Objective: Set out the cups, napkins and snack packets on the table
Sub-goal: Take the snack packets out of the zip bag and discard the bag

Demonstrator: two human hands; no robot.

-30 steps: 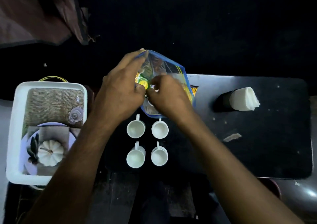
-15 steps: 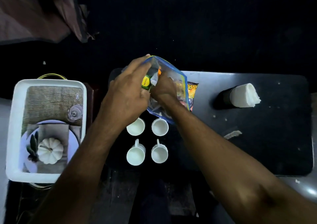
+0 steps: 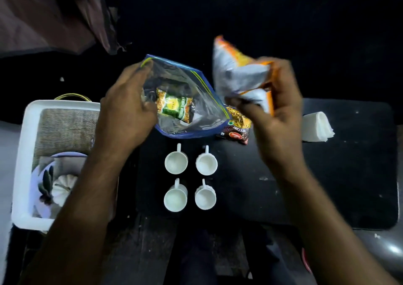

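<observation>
The left hand (image 3: pixel 126 110) grips the zip bag (image 3: pixel 185 101) open above the table (image 3: pixel 349 175) so the right hand (image 3: pixel 277 110), closed around an orange snack packet (image 3: pixel 237 73), can lift it clear.

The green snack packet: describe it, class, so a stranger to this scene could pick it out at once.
Find the dark table, then the clear zip bag with blue edging that the left hand holds above the four white cups. The green snack packet lies inside that bag. Unlike the orange-and-white packet in the right hand or the dark red one on the table, it is still bagged.
</observation>
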